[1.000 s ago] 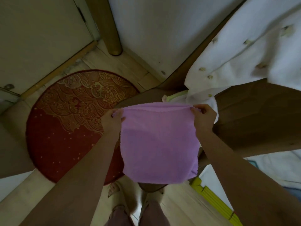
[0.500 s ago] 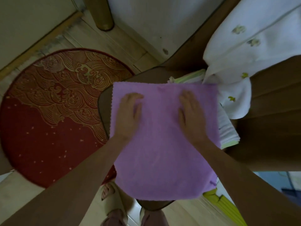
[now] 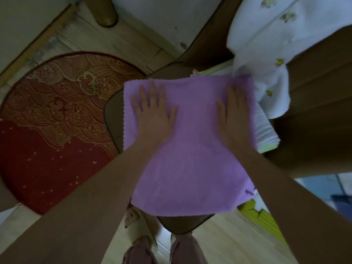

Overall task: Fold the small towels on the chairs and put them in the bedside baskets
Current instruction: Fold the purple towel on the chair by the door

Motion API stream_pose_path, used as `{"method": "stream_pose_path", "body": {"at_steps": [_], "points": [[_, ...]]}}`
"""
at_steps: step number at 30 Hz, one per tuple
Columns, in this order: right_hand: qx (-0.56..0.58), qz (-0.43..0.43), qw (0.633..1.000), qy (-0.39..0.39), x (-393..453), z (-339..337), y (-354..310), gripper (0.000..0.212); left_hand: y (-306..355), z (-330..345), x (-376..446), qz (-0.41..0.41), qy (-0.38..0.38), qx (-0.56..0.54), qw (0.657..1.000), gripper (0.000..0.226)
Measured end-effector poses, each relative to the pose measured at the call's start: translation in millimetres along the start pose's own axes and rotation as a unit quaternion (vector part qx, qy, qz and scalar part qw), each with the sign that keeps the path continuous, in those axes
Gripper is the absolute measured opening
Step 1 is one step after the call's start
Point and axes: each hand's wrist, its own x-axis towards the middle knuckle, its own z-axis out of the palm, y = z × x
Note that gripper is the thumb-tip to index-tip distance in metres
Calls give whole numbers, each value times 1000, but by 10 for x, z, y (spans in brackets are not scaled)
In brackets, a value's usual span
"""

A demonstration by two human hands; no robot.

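Observation:
A purple towel (image 3: 192,168) lies spread flat over the dark brown chair seat (image 3: 112,119), its near edge hanging over the seat's front. My left hand (image 3: 152,111) presses flat on the towel's far left part with fingers spread. My right hand (image 3: 233,113) lies flat on the far right part, slightly blurred. Under the towel's right edge a folded white towel with a green border (image 3: 266,134) sticks out. No basket is in view.
A white cloth with small green prints (image 3: 270,44) hangs over the chair back at the right. A round red and gold rug (image 3: 57,121) covers the floor to the left. A wooden post (image 3: 103,12) stands at the top. My feet (image 3: 137,225) are below the seat.
The towel went from hanging pinched by its top corners to lying flat on the seat. Both hands let go and now press on it, sliding a little toward its far edge.

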Motion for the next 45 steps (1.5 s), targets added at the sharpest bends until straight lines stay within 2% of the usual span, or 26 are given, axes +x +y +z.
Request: {"method": "stream_pose_path", "body": {"at_steps": [2, 4, 8, 10, 12, 16, 21, 25, 27, 30, 31, 33, 35, 37, 38, 39, 41, 43, 45], "points": [[77, -7, 996, 46, -420, -268, -24, 51, 132, -53, -252, 133, 20, -31, 990, 63], [131, 33, 989, 65, -916, -543, 39, 41, 317, -49, -601, 255, 27, -81, 963, 55], [166, 211, 959, 92, -1785, -858, 347, 22, 652, 25, -1150, 347, -16, -167, 923, 45], [178, 275, 939, 102, -2108, -895, 513, 17, 756, 99, -1283, 365, -35, -166, 915, 43], [189, 293, 933, 87, -2354, -869, 609, 18, 846, 177, -1354, 387, -38, -151, 909, 46], [194, 265, 944, 40, -2403, -696, 570, 23, 917, 345, -1396, 438, -28, -49, 897, 54], [174, 221, 960, -12, -2190, -476, 459, 31, 825, 563, -1407, 417, -47, 3, 908, 56], [172, 218, 959, -65, -2156, -500, 555, 15, 801, 599, -1423, 417, -43, 27, 908, 56], [197, 271, 942, -18, -2208, -572, 692, 4, 816, 591, -1434, 412, -46, 30, 909, 57], [297, 392, 870, 38, -2357, -649, 809, 5, 829, 590, -1459, 404, -50, 54, 912, 60], [292, 407, 864, 45, -2411, -636, 808, 4, 832, 595, -1463, 404, -44, 63, 912, 61], [176, 353, 916, 74, -2477, -579, 746, 8, 831, 603, -1463, 413, -31, 75, 907, 62], [67, 208, 970, 111, -2433, -507, 605, 16, 824, 610, -1468, 421, -12, 76, 904, 62], [23, 21, 998, 57, -2314, -396, 513, 36, 797, 618, -1503, 405, 14, 67, 912, 58], [-5, -44, 999, 12, -2272, -303, 537, 45, 760, 621, -1528, 390, 24, 66, 918, 57], [-29, -66, 997, -32, -2251, -214, 604, 50, 700, 642, -1558, 376, 36, 67, 923, 57], [-55, -16, 995, -85, -2282, -122, 755, 58, 551, 670, -1625, 364, 46, 73, 927, 61], [-62, 54, 994, -69, -2365, -132, 789, 60, 402, 661, -1654, 356, 44, 77, 930, 63], [-61, 80, 994, -31, -2417, -180, 625, 60, 259, 617, -1683, 333, 41, 69, 940, 63]]}}
